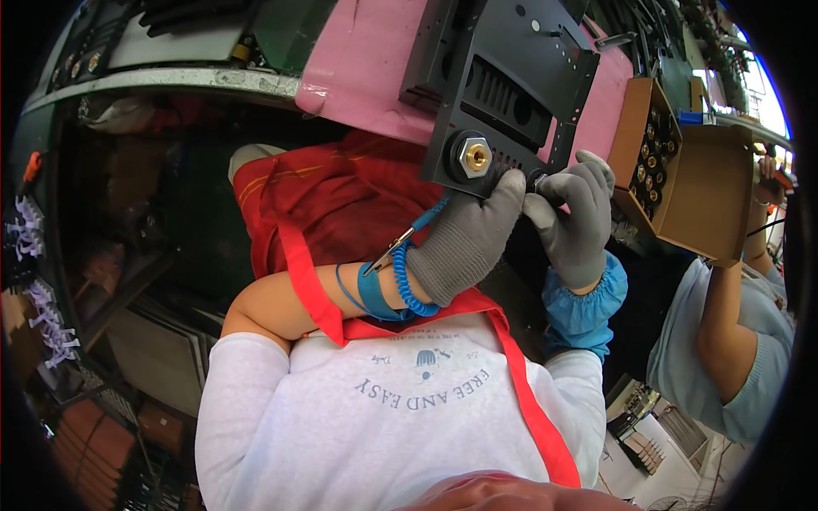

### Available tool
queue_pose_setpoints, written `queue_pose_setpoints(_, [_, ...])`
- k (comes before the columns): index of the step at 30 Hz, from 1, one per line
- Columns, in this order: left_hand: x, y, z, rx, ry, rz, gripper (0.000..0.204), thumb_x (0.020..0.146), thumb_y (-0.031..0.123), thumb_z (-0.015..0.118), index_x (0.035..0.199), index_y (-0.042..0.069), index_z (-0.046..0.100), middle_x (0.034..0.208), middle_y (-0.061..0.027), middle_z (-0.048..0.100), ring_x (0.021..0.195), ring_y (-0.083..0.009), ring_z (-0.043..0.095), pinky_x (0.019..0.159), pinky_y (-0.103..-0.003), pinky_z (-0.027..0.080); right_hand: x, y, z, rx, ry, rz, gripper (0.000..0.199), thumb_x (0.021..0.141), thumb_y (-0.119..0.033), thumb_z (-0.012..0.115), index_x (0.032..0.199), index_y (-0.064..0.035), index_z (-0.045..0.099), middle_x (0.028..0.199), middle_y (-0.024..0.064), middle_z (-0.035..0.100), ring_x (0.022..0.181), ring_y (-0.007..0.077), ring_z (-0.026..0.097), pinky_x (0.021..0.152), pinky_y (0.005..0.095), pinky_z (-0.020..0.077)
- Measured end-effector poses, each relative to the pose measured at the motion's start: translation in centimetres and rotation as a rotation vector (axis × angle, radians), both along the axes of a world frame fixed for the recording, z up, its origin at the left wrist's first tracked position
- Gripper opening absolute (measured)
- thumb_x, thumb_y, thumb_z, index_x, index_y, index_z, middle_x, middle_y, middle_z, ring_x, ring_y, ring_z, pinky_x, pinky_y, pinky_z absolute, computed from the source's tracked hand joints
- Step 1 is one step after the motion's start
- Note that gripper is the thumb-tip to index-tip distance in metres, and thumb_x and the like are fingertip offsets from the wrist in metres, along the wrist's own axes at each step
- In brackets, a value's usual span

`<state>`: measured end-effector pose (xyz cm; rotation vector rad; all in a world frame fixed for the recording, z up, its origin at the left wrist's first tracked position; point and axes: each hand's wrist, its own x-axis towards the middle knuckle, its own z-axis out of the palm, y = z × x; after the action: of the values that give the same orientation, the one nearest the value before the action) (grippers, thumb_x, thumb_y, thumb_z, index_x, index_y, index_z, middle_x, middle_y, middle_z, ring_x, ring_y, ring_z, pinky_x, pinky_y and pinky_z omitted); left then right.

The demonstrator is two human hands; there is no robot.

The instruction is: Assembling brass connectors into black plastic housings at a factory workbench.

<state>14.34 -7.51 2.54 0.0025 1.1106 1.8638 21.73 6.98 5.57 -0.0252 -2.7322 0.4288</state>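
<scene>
A black metal chassis (511,68) with slots and holes sits on the pink work surface, its near edge jutting out toward me. A brass-centred hex connector (475,157) with a black collar is fitted in its near panel. My left hand (477,234), in a grey glove, grips that panel's lower edge, thumb against it beside the connector. My right hand (575,213), also gloved, has its thumb and index finger closed around a small dark round fitting (537,180) at the panel's right end. Its other fingers are curled, and the fitting is partly hidden.
An open cardboard box (703,187) with several black and brass connectors stands right of the pink mat (366,60). A blue coiled cord (405,277) with a clip hangs at my left wrist. Another person's arm (728,328) is at the far right.
</scene>
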Motion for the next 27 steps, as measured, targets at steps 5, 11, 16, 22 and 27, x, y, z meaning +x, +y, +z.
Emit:
queue_pose_setpoints(5, [0.2,0.0,-0.2,-0.004,-0.029,0.003,0.017,0.098,0.015,0.056,0.105,0.002,0.063,0.094,-0.0005,0.063,0.084,-0.0085,0.058,0.075,-0.025,0.05,0.4,0.3,2.0,-0.045,-0.139,-0.002,0.028,0.072,-0.025,0.079,0.088,-0.0061,0.066,0.078,0.0054,0.06,0.075,0.0264,0.058,0.095,0.0419,0.0404])
queue_pose_setpoints(11, [-0.1,-0.1,-0.5,0.02,-0.036,-0.039,0.018,0.098,0.016,0.055,0.105,0.002,0.064,0.093,-0.0006,0.063,0.083,-0.0079,0.059,0.075,-0.024,0.051,0.6,0.2,2.3,0.032,-0.09,-0.008,0.024,0.068,-0.011,0.077,0.091,-0.0087,0.068,0.098,0.0074,0.067,0.096,0.0247,0.063,0.103,0.0424,0.0372])
queue_pose_setpoints(16, [0.0,-0.2,0.0,0.024,0.04,-0.036,0.018,0.098,0.016,0.055,0.106,0.002,0.064,0.094,-0.0007,0.064,0.085,-0.0077,0.06,0.076,-0.023,0.051,0.7,-0.4,2.1,0.166,-0.118,-0.073,0.027,0.079,-0.033,0.072,0.092,-0.01,0.07,0.088,0.0041,0.062,0.087,0.0214,0.058,0.101,0.0412,0.0373])
queue_pose_setpoints(22, [-0.4,-0.8,0.7,0.01,-0.018,-0.024,0.017,0.097,0.015,0.059,0.106,0.002,0.064,0.097,-0.0009,0.064,0.088,-0.0079,0.06,0.076,-0.024,0.051,1.9,0.2,1.9,0.068,0.046,-0.146,0.068,0.096,-0.063,0.031,0.079,-0.0091,0.069,0.105,0.0129,0.063,0.104,0.0306,0.058,0.107,0.0481,0.03])
queue_pose_setpoints(27, [-0.6,-1.2,0.8,0.052,0.123,0.038,0.016,0.096,0.014,0.059,0.105,0.002,0.065,0.096,-0.0007,0.064,0.087,-0.0079,0.061,0.074,-0.024,0.052,1.6,-0.3,2.8,-0.116,0.072,-0.028,0.072,0.1,-0.059,0.018,0.063,-0.0091,0.054,0.091,0.0123,0.068,0.109,0.0323,0.06,0.113,0.053,0.0234])
